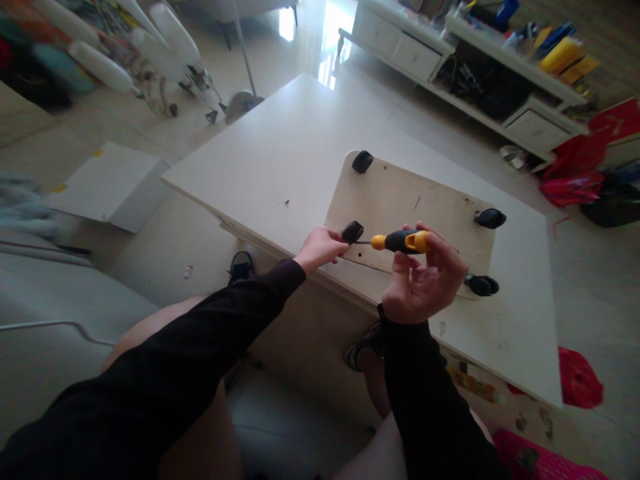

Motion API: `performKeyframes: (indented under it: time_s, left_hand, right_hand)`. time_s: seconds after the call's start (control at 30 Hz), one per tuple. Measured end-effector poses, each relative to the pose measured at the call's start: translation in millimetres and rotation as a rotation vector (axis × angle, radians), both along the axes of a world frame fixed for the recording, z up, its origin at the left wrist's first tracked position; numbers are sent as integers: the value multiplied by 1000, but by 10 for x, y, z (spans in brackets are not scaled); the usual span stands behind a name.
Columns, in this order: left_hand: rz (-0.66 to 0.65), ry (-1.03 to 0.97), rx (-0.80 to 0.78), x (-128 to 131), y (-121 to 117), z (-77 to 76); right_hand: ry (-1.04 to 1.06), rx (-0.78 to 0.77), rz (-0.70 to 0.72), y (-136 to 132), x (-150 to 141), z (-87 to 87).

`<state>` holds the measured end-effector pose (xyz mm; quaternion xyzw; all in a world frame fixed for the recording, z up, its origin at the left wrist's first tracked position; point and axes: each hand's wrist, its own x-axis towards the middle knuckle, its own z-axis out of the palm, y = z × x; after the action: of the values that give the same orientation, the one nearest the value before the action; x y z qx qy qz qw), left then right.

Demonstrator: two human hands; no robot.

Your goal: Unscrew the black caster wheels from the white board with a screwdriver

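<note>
My right hand (425, 283) grips a yellow and black screwdriver (403, 241) by its handle, held nearly level with the shaft pointing left. The shaft's tip reaches the foot of a black caster wheel (353, 231) at the near left corner of a pale board (415, 200). Closed fingers of my left hand (320, 250) pinch at that caster's base, beside the tip; any screw there is hidden. Three more black casters stand at the board's other corners: far left (363, 161), far right (491, 218) and near right (483, 285).
The board lies on a white table (260, 147), where a small dark screw-like piece (287, 202) rests left of it. A white box (110, 187) stands on the floor at left. A cluttered white cabinet (420, 57) and red bags (570, 180) are beyond the table.
</note>
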<state>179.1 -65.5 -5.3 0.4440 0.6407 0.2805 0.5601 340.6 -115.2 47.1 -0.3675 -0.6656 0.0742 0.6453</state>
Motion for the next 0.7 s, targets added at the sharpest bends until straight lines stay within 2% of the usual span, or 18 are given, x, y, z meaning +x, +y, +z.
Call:
performKeyframes:
  time_s: [0.1, 0.4, 0.7]
  left_hand:
    - [49, 76, 89, 54, -94, -42]
    - [236, 120, 124, 268, -216, -178]
    - [264, 176, 126, 330, -232, -201]
  right_hand:
    - [25, 13, -26, 13, 8, 6]
    - [73, 9, -23, 22, 26, -8]
    - [70, 5, -22, 6, 35, 13]
